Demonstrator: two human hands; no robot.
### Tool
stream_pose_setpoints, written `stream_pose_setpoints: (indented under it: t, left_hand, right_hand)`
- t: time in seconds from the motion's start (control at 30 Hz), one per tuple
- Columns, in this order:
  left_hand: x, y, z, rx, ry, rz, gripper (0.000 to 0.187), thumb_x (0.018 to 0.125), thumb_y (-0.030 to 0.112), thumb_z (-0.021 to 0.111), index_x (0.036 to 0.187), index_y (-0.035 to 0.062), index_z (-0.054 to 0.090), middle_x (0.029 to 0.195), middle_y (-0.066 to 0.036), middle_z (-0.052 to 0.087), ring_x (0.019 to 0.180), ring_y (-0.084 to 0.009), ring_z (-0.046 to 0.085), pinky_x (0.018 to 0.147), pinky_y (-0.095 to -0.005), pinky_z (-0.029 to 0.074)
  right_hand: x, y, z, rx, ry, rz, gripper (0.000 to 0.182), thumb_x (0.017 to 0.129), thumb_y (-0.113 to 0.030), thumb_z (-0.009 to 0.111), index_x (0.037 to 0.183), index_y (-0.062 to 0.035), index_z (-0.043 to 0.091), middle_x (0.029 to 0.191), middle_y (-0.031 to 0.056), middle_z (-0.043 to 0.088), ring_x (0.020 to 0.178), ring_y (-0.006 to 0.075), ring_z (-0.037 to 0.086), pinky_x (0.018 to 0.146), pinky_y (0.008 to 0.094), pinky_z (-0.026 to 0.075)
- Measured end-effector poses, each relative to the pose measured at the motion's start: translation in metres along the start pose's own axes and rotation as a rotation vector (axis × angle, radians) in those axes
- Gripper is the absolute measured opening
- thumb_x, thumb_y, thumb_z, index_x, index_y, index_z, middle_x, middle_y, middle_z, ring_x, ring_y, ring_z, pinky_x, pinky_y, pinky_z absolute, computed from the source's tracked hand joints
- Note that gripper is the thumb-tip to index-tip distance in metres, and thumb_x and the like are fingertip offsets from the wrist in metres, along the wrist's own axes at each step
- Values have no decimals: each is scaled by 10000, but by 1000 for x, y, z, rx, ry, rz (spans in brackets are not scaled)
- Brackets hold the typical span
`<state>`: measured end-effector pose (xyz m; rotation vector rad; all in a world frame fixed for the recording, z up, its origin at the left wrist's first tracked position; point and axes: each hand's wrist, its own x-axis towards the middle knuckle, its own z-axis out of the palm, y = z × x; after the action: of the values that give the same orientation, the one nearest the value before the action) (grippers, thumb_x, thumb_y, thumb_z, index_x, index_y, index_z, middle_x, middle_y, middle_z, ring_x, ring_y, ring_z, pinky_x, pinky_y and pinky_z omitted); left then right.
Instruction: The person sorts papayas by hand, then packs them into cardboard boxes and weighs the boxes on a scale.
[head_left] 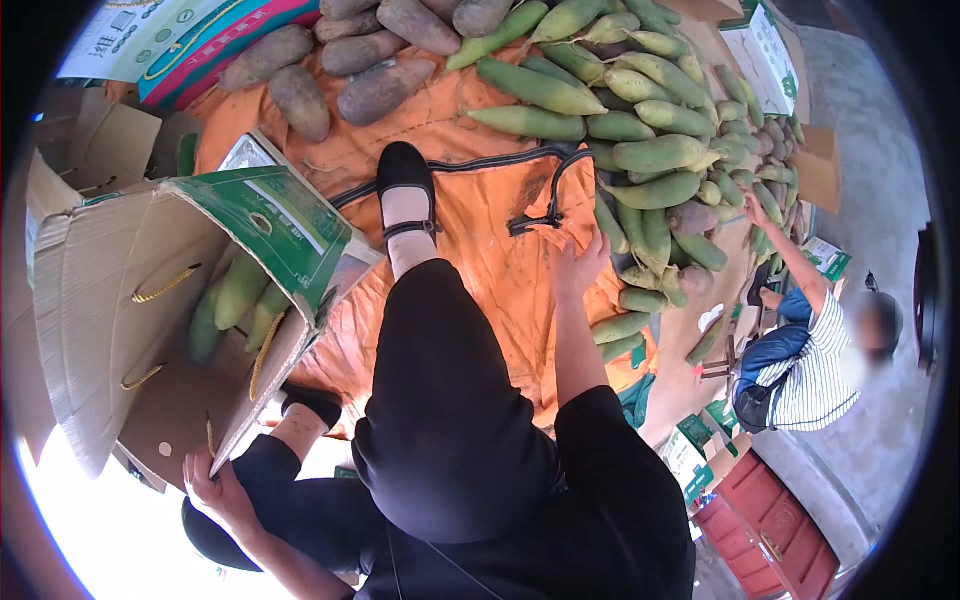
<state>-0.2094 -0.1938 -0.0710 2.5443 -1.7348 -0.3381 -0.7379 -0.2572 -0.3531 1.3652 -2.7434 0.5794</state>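
My left hand (215,490) has its fingers wrapped over the near edge of an open cardboard box (180,395), beside a yellow cord handle. Inside the box lie several long green radishes (238,300). My right hand (582,268) is raised over the orange cloth (480,250), fingers apart and nothing in it, just left of a big pile of green radishes (660,152). A black strap with a torn end lies on the cloth near that hand.
Dark purplish radishes (385,90) lie at the top. Another person (815,355) in a striped shirt crouches at the right, one arm reaching to the pile. Printed cartons (765,60) stand around, and a red box (765,525) is at the lower right.
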Motion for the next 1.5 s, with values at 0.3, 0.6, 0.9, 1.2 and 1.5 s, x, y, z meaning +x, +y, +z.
stream_pose_setpoints:
  t: [0.3, 0.6, 0.9, 1.2, 1.5]
  left_hand:
    - [0, 9, 0, -49, 46, -4, 100, 757, -30, 615, 843, 11, 584, 730, -99, 508, 691, -269, 515, 654, -377, 412]
    - [0, 6, 1, -33, 46, 38, 101, 753, -28, 632, 805, 0, 551, 705, -106, 471, 661, -275, 495, 621, -386, 399]
    - [1, 9, 0, -5, 43, 13, 102, 760, -12, 640, 843, 0, 580, 709, -112, 477, 669, -280, 495, 634, -389, 402]
    - [1, 3, 2, -16, 35, 21, 100, 764, -10, 646, 841, 3, 584, 732, -98, 517, 694, -266, 520, 648, -380, 412]
    - [0, 10, 3, -52, 77, 67, 103, 790, 16, 664, 832, -4, 572, 737, -101, 515, 679, -271, 518, 623, -387, 412]
  right_hand:
    - [-30, 21, -6, -293, -578, -287, 588, 859, -334, 599, 1395, -197, 401, 1441, 140, 367, 1225, 343, 440, 956, 478, 406]
    - [44, 28, 9, -373, -684, 109, 576, 889, -342, 535, 1401, -133, 374, 1419, 40, 430, 1221, 311, 458, 961, 455, 419]
    - [92, 44, -12, -454, -432, 79, 469, 753, -213, 704, 1168, -136, 500, 1157, 64, 569, 1129, 287, 511, 889, 473, 445]
    - [99, 9, -44, -517, -449, -13, 621, 701, -279, 780, 1216, -90, 488, 1191, 75, 547, 1152, 296, 484, 896, 503, 432]
    - [-44, -21, -62, -52, -649, -215, 611, 650, -228, 808, 1149, -28, 519, 1077, 161, 566, 1004, 364, 518, 856, 434, 431]
